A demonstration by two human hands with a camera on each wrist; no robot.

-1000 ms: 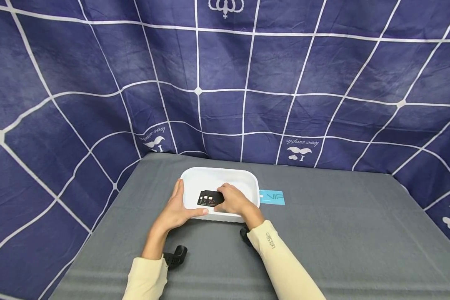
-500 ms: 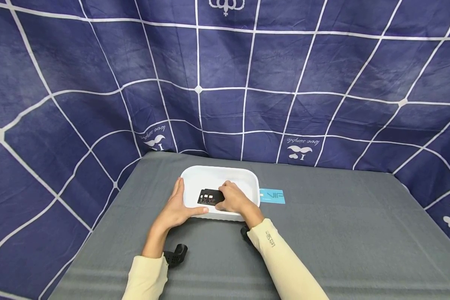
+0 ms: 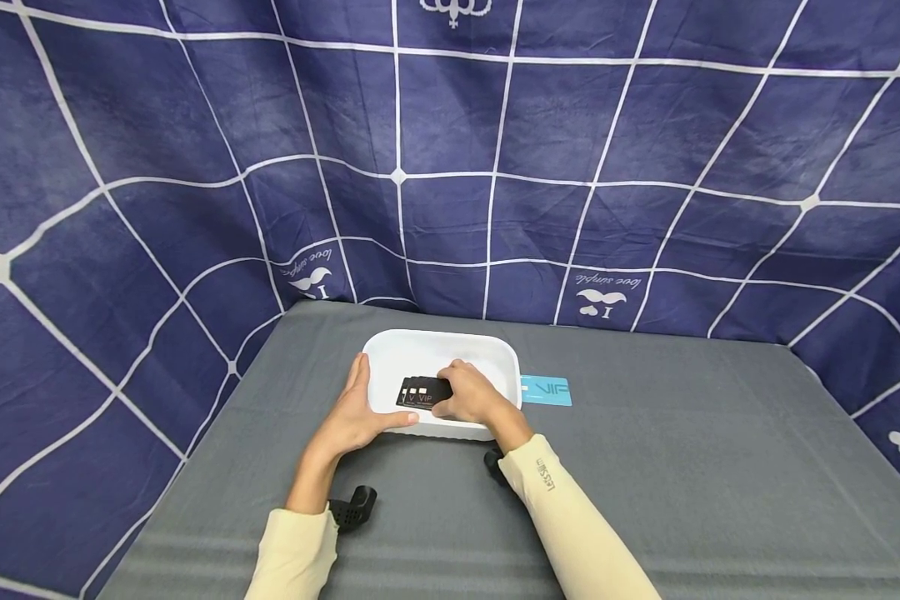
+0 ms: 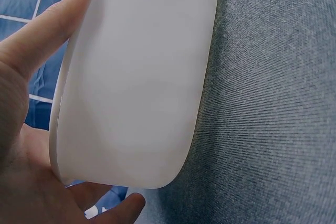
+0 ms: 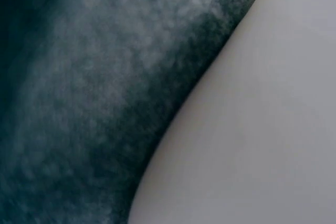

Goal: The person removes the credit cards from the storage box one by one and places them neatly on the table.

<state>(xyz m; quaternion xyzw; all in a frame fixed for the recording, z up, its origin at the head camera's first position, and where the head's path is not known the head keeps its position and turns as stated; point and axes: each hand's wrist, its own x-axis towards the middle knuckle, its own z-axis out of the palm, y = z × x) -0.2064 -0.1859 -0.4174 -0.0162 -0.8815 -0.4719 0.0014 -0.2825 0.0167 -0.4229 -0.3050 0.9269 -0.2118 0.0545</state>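
Note:
A white tray (image 3: 438,350) sits on the grey table. Inside it lie black VIP cards (image 3: 418,393), overlapping one another. My right hand (image 3: 468,398) reaches over the tray's front rim, its fingers curled over the cards' right end. My left hand (image 3: 356,412) rests against the tray's front left corner, fingers straight along the left wall and thumb along the front rim. In the left wrist view the tray wall (image 4: 142,77) fills the middle, with a finger (image 4: 42,35) beside its rim. The right wrist view shows only tray wall (image 5: 262,129) and grey cloth (image 5: 94,77).
A light blue VIP card (image 3: 545,390) lies flat on the table just right of the tray. Dark blue cloth with white lines (image 3: 450,167) hangs behind and at both sides. Black wrist mounts (image 3: 352,507) show under my sleeves.

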